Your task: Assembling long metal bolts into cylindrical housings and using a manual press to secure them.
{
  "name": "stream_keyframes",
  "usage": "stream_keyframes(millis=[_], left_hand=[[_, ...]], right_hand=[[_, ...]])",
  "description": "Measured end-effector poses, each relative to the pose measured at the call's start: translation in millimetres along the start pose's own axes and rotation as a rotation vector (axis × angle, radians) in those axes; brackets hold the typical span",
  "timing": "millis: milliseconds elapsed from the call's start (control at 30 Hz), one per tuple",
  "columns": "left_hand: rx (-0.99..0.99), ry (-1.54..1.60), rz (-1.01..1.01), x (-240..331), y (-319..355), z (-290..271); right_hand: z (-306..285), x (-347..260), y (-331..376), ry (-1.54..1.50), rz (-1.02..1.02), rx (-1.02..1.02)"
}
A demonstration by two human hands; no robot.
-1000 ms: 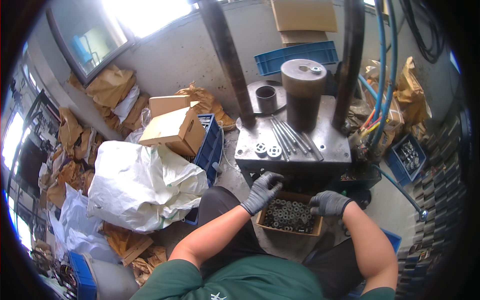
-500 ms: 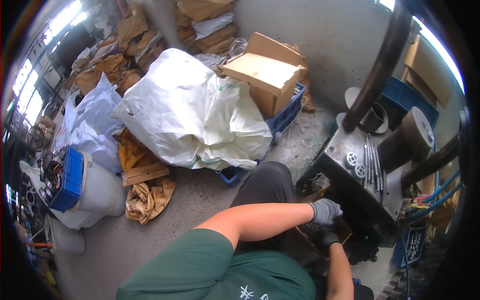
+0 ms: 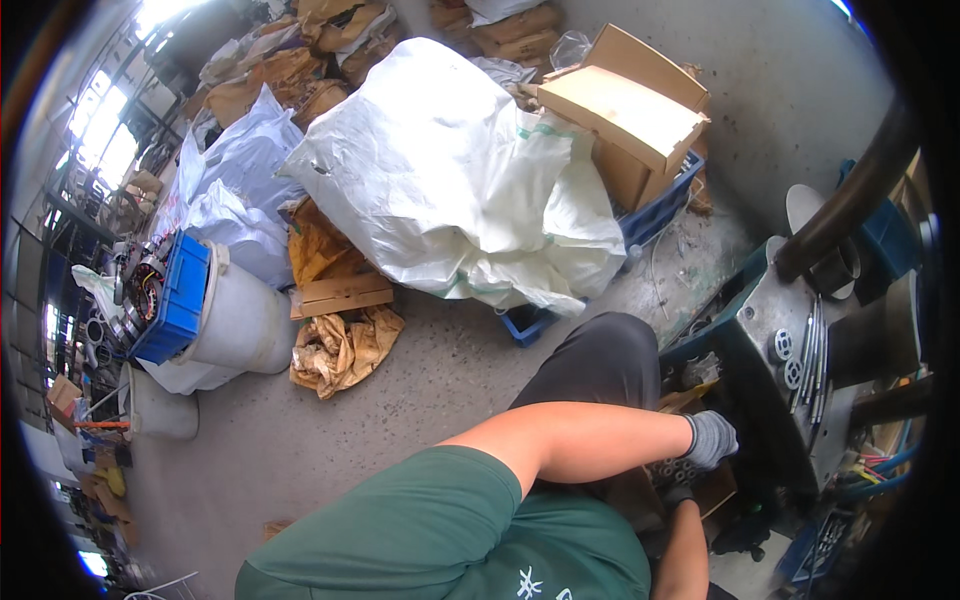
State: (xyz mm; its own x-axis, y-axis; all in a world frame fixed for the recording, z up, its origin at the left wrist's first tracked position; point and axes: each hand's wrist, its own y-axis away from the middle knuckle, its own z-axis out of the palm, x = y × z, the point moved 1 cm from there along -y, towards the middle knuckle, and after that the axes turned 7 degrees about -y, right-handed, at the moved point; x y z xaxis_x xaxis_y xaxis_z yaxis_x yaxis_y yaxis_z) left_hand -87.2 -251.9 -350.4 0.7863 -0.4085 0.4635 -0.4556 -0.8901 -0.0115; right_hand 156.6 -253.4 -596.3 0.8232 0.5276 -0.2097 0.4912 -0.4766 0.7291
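now view turned further left, left hand (image 3: 712, 440) over carton (image 3: 717, 489), right hand (image 3: 679, 496) partly hidden, cannot tell either grip

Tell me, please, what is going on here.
A person in grey gloves is at a cardboard box of small round metal parts. The left hand is over the box and the right hand is at its near side; whether either grips a part cannot be made out. Beside them, two slotted discs and several metal rods lie on a metal table.
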Motion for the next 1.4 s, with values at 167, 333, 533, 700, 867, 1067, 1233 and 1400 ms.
stream_keyframes(millis=[167, 333, 533, 700, 867, 1067, 1233, 1400], left_hand=[[-0.008, -0.005, 0.004, 0, -2, 4], [0.122, 0.093, -0.020, 17, -5, 2], [0.238, 0.791, -0.166, 20, -6, -23], [0.150, 1.617, -0.519, 27, -31, -36], [0.111, 1.788, -0.700, 32, -48, -46], [0.139, 1.866, -0.804, 47, -72, -62], [0.248, 1.786, -0.847, 50, -77, -58], [0.290, 1.929, -0.784, 54, -84, -58]], right_hand=[[3, -3, -1, 0.114, -0.099, 0.153], [-25, -21, 18, -0.249, 0.091, 0.398], [-34, -52, 18, -0.085, 0.015, 0.491], [-50, -67, 42, -0.029, 0.087, 0.236], [-59, -72, 49, -0.043, 0.012, 0.231], [16, -13, -8, -0.180, -0.001, 0.200], [25, -14, -18, -0.282, 0.044, 0.065], [15, -14, -10, -0.444, 0.150, 0.078]])
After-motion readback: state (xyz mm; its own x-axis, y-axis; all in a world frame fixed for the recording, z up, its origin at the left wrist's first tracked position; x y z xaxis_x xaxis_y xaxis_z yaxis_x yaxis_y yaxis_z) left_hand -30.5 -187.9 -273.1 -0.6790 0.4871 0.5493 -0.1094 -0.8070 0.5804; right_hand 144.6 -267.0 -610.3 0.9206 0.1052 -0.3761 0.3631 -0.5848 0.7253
